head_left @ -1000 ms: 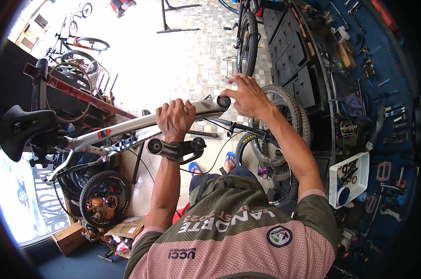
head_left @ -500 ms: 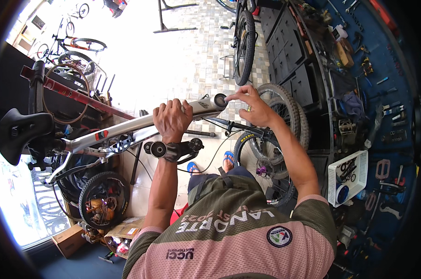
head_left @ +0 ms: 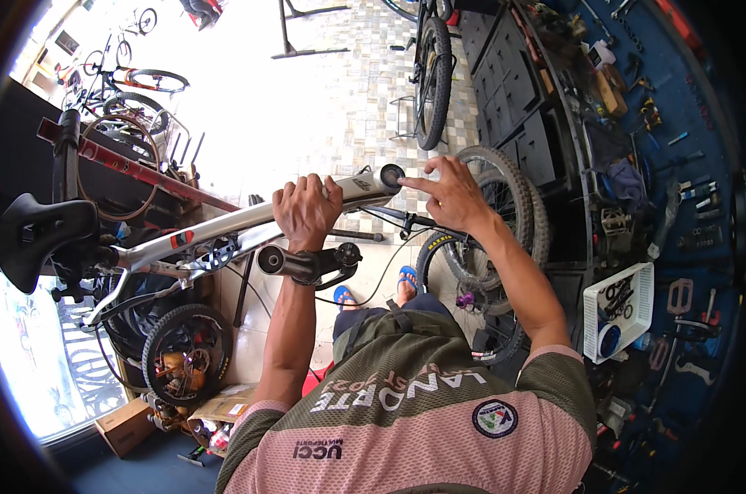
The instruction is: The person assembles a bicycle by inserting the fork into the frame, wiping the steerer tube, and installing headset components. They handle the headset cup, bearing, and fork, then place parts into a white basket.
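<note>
head view, left hand: my left hand (head_left: 308, 206) is clasped over the silver bike frame (head_left: 216, 228), which slants across in front of me.
head view, right hand: my right hand (head_left: 458, 196) grips nothing visible, index finger at the rim of the head tube (head_left: 392, 175).
head view, risk: if my left clasp slackens, the frame could swing and nip that finger, or knock the black tubular part (head_left: 294, 265).

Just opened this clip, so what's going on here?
Someone is handling a silver bike frame with bare hands. Their left hand grips its tube near the front end, while the right hand holds its index fingertip at the rim of the round opening there. A black saddle is at the other end. A white basket stands off to the right.
</note>
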Available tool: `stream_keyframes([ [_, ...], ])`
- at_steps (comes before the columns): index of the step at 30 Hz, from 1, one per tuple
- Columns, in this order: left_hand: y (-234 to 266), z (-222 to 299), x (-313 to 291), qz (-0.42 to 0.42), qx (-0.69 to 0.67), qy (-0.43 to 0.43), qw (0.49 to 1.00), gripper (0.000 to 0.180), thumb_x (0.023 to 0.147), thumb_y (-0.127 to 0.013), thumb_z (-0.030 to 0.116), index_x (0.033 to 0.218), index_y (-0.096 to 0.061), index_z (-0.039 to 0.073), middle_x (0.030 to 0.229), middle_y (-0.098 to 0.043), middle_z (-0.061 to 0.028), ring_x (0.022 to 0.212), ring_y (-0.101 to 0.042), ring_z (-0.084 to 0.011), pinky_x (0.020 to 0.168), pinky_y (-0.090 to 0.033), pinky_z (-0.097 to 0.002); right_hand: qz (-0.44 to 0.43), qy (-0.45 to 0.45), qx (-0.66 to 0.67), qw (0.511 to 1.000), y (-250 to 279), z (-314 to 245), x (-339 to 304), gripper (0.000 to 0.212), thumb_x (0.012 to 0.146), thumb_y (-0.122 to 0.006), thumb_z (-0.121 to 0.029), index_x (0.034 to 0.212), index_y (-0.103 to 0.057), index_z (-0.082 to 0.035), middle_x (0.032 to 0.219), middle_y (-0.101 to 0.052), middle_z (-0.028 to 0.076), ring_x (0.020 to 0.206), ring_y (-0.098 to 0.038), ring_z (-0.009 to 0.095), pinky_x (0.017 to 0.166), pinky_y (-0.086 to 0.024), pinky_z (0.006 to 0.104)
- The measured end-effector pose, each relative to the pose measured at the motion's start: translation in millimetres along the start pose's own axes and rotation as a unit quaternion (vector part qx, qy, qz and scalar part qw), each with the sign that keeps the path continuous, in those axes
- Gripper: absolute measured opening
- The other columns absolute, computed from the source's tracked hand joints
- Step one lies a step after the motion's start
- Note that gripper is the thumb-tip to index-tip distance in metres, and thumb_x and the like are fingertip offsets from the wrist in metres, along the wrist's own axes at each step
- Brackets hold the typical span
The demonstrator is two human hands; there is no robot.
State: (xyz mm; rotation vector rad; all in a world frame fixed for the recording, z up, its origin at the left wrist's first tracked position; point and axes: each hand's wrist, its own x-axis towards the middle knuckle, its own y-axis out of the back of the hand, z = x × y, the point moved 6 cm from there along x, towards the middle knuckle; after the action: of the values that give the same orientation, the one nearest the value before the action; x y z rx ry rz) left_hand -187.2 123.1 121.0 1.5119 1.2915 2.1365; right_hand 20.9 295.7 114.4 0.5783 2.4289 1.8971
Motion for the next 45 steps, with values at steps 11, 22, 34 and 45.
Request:
stream_keyframes([
  [11, -0.6, 0.2, 0.2, 0.002, 0.001, 0.002, 1.000, 0.032, 0.093, -0.068, 0.030, 0.067, -0.061, 0.012, 0.066, -0.063, -0.0054, 0.064, -0.062, -0.0250, 0.069, -0.045, -0.0415, -0.007, -0.003, -0.006, 1.000, -5.5, -18.7, 16.3, 0.067, 0.082, -0.067, -0.005, 0.143, -0.071, -0.032, 0.130, -0.057, 0.012, 0.125, -0.052, 0.032, 0.111, -0.043, 0.0481],
  [22, -0.2, 0.4, -1.3, 0.001, 0.003, 0.004, 1.000, 0.030, 0.093, -0.068, 0.030, 0.069, -0.064, 0.012, 0.065, -0.064, -0.0055, 0.064, -0.063, -0.0256, 0.070, -0.046, -0.0417, -0.048, 0.011, -0.066, 0.997, -5.0, -14.7, 2.2, 0.069, 0.085, -0.068, -0.006, 0.148, -0.067, -0.034, 0.138, -0.055, 0.010, 0.130, -0.049, 0.031, 0.113, -0.040, 0.0475],
  [34, 0.5, -0.2, -0.1, 0.002, 0.000, 0.006, 1.000, 0.030, 0.093, -0.069, 0.029, 0.068, -0.063, 0.012, 0.065, -0.064, -0.0051, 0.064, -0.064, -0.0255, 0.070, -0.046, -0.0412, -0.059, -0.016, -0.045, 0.997, -3.4, -7.3, 5.7, 0.067, 0.086, -0.067, -0.012, 0.151, -0.065, -0.028, 0.139, -0.055, 0.011, 0.131, -0.049, 0.032, 0.116, -0.040, 0.0468],
  [45, 4.5, 1.9, 0.9, -0.002, -0.008, -0.002, 1.000, 0.029, 0.093, -0.069, 0.028, 0.069, -0.064, 0.011, 0.065, -0.064, -0.0056, 0.064, -0.064, -0.0258, 0.069, -0.046, -0.0422, -0.022, -0.049, 0.103, 0.993, 1.1, -30.5, -10.9, 0.065, 0.086, -0.067, -0.015, 0.151, -0.065, -0.018, 0.132, -0.058, 0.015, 0.127, -0.053, 0.035, 0.113, -0.044, 0.0446],
])
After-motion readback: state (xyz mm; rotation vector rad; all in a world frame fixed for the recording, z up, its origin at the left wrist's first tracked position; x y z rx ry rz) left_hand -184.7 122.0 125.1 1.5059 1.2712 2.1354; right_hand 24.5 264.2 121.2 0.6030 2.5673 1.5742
